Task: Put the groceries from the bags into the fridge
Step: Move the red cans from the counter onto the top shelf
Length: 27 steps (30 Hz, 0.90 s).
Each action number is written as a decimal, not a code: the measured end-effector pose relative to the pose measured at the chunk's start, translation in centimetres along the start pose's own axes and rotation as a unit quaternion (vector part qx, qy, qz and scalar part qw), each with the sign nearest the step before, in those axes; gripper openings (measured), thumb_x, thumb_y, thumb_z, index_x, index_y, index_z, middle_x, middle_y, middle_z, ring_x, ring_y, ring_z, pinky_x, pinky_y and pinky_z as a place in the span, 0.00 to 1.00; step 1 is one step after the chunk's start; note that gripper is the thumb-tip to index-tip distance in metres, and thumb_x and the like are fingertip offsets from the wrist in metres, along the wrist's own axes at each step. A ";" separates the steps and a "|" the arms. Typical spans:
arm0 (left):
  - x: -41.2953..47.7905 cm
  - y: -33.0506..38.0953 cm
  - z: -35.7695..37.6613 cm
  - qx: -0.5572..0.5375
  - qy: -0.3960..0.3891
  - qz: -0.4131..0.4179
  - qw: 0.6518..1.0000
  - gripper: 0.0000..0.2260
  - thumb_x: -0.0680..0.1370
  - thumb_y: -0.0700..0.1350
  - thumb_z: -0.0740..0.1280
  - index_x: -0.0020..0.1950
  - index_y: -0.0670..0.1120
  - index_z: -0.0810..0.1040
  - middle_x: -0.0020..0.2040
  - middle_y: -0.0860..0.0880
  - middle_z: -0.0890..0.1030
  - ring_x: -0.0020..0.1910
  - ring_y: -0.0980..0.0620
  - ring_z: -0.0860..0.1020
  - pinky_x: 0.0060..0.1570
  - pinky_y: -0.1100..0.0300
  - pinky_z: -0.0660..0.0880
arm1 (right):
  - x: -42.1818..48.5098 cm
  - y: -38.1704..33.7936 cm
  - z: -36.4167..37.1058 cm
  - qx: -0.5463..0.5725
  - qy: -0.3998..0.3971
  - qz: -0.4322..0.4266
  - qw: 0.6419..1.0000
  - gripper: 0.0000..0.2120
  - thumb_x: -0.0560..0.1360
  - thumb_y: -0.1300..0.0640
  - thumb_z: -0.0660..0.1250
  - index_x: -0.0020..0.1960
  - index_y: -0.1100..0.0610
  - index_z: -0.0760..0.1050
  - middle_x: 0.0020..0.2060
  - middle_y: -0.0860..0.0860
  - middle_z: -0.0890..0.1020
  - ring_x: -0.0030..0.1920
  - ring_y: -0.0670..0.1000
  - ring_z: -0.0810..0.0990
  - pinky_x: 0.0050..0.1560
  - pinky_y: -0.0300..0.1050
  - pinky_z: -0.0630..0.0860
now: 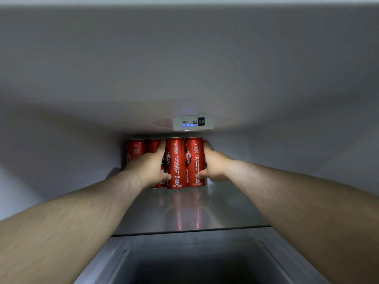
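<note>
Glossy red metal cans (175,162), smooth, seemingly glass shelf (215,210).

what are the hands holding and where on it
Two upright cans. Left hand grips the front left can by its left side, right hand the front right can by its right side.

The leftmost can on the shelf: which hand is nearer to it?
Left. The left hand is just beside the leftmost can; the right hand grips the rightmost can.
</note>
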<state>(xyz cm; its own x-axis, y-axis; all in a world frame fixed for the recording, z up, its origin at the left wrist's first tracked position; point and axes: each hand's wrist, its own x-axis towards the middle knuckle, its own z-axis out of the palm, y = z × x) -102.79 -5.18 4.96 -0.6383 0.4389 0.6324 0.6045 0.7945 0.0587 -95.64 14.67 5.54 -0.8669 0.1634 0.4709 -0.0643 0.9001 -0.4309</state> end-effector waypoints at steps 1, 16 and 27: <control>0.1 0.0 0.0 0.009 0.001 0.000 1.000 0.52 0.71 0.59 0.73 0.76 0.59 0.34 0.61 0.49 0.79 0.52 0.48 0.80 0.45 0.54 0.78 | 0.1 0.1 0.0 -0.003 0.000 0.000 1.000 0.47 0.69 0.57 0.78 0.75 0.49 0.48 0.61 0.51 0.78 0.58 0.53 0.80 0.58 0.53 0.78; 0.8 1.4 0.3 0.058 0.023 0.020 0.998 0.51 0.68 0.63 0.71 0.77 0.54 0.39 0.50 0.51 0.79 0.41 0.51 0.78 0.36 0.59 0.74 | 1.5 0.8 1.1 0.072 0.023 0.040 0.996 0.42 0.69 0.56 0.78 0.73 0.53 0.55 0.62 0.51 0.74 0.62 0.55 0.77 0.59 0.55 0.78; 1.5 1.8 1.0 0.104 0.038 0.011 0.994 0.50 0.68 0.64 0.72 0.78 0.50 0.44 0.57 0.48 0.79 0.50 0.48 0.80 0.41 0.56 0.76 | 2.5 0.6 1.5 0.104 0.064 0.084 0.989 0.35 0.65 0.52 0.80 0.66 0.52 0.66 0.56 0.51 0.79 0.55 0.55 0.81 0.53 0.57 0.81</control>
<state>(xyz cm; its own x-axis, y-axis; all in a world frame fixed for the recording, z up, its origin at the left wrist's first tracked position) -103.12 -2.64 5.23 -0.5828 0.4309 0.6890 0.5020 0.8576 -0.1117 -98.59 15.02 5.27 -0.8052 0.3661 0.4664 -0.0363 0.7548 -0.6550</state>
